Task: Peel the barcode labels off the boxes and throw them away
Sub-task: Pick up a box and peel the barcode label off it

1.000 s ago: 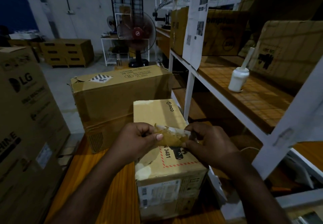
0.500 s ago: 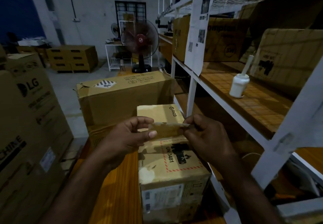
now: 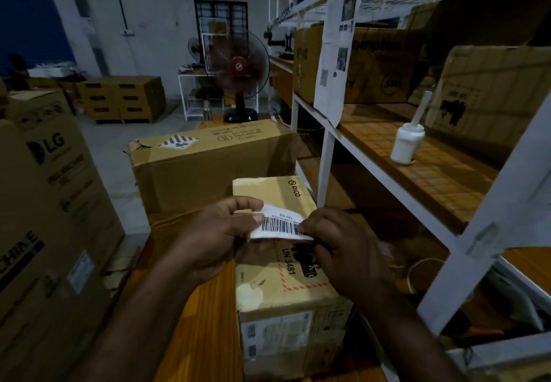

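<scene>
Head view: left grip [image 3: 214, 238], right grip [image 3: 343, 252], thumb-and-finger pinch on barcode label [image 3: 278, 224]

the pico box [image 3: 293, 331] stood on the orange wooden table [image 3: 205, 331]; the shelf [image 3: 417, 179] beside it carried a white bottle [image 3: 407, 146] and cartons [image 3: 378, 65].

We stand in a dim warehouse: brown cartons [image 3: 208, 179] crowd the concrete floor [image 3: 107, 149], and a stack [image 3: 125, 98] sits against the bare wall [image 3: 155, 9]. A white metal rack [image 3: 325, 170] with wooden shelves [image 3: 417, 167] holds further boxes [image 3: 378, 65]. A pedestal fan [image 3: 238, 67] stands before the rear window [image 3: 220, 14].
</scene>
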Available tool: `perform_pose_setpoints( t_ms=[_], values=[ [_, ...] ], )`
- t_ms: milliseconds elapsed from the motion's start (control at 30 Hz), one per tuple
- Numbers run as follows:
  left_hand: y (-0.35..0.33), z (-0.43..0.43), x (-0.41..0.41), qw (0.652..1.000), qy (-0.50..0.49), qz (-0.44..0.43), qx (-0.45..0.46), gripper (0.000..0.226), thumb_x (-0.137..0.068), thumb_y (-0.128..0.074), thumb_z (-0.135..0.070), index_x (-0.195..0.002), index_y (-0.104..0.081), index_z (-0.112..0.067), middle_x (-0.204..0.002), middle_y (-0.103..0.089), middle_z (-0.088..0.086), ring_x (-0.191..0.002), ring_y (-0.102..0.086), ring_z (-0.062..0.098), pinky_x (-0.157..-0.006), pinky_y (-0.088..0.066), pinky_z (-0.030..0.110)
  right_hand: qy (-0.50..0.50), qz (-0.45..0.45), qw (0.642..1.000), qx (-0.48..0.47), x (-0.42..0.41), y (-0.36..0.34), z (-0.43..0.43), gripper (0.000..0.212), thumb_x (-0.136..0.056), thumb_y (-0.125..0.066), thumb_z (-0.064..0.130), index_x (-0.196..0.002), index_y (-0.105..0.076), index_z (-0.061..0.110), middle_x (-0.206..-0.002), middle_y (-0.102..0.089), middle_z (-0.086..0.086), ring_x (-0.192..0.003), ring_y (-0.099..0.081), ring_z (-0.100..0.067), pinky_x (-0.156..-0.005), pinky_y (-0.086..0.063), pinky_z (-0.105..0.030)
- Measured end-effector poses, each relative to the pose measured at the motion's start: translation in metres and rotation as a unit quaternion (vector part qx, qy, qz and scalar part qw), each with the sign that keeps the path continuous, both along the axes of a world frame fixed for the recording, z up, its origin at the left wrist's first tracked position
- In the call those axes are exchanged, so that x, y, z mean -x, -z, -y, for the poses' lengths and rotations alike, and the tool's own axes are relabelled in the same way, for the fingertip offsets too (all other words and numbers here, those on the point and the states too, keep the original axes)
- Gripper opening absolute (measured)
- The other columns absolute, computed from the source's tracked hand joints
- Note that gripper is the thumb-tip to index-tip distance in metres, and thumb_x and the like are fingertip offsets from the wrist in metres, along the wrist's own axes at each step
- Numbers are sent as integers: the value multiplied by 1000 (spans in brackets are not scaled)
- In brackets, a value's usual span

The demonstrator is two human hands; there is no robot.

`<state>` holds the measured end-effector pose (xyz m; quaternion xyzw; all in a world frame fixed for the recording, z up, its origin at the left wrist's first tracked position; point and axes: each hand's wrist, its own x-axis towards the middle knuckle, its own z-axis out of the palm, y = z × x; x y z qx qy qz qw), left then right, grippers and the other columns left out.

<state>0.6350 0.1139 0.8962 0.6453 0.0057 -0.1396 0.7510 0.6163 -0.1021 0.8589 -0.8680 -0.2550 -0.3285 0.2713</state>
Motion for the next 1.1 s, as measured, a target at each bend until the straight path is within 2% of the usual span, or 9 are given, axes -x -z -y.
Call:
perform_pose_setpoints(
  t_ms=[133,267,367,467,600,767,867,967,1100],
  values=[
    [7,20,-13,993,-91,69,-36,17,-92,-61,-2,-102,-65,-14,-98,-75,14,-82,-74,26,-61,-59,38,43,-59,997,-23,10,1,-3,25,-87,-68,19,-111,-64,22,-112,-56,9,-104,-52,-2,-83,-39,-1],
    [10,35,-28,976,-166,136,-46,18,-93,-60,1,-92,-65,-17,-96,-70,8,-88,-70,22,-63,-57,33,112,-187,976,14,23,-3,-10,21,-84,-72,39,-81,-52,32,-95,-51,17,-94,-51,-3,-76,-44,-21],
    [18,44,-29,968,-177,160,-73,22,-93,-60,2,-89,-65,-20,-92,-68,4,-87,-69,19,-72,-58,39,115,-257,959,21,16,-13,-16,26,-84,-72,43,-73,-51,30,-83,-59,14,-79,-58,-2,-64,-45,-21],
    [24,46,-26,965,-174,177,-84,22,-93,-60,0,-89,-65,-21,-94,-70,6,-89,-70,22,-72,-59,40,106,-265,958,26,-10,-18,-27,26,-85,-72,40,-73,-51,31,-79,-66,9,-71,-63,1,-57,-47,-20],
    [24,40,-29,955,-224,171,-88,13,-96,-59,-7,-97,-64,-19,-101,-70,4,-89,-71,16,-70,-61,34,108,-266,957,43,-31,-24,-39,28,-84,-73,39,-71,-49,31,-78,-68,6,-71,-66,-2,-65,-59,-31],
    [32,39,-32,950,-231,174,-113,17,-95,-60,-7,-92,-64,-23,-100,-71,3,-90,-72,19,-76,-61,46,70,-349,932,67,17,-23,-22,27,-83,-75,39,-68,-54,30,-85,-68,13,-77,-66,3,-57,-48,-13],
    [33,42,-34,947,-223,187,-134,21,-94,-61,-6,-89,-64,-26,-99,-70,0,-90,-71,16,-75,-62,43,76,-368,924,71,17,-26,-14,22,-82,-74,42,-72,-59,30,-87,-68,16,-80,-64,5,-59,-46,-12],
    [33,43,-35,945,-213,198,-153,19,-95,-61,-7,-93,-64,-25,-101,-69,-2,-91,-69,13,-73,-62,39,62,-333,941,27,-10,-27,-23,20,-83,-74,39,-75,-59,29,-81,-70,8,-73,-69,-1,-62,-57,-23],
    [34,43,-39,943,-223,202,-146,20,-94,-60,-5,-90,-64,-25,-102,-69,1,-92,-69,14,-72,-61,36,73,-286,954,52,-13,-21,-42,23,-81,-76,39,-70,-58,28,-73,-65,13,-69,-62,1,-60,-48,-22]
  ],
)
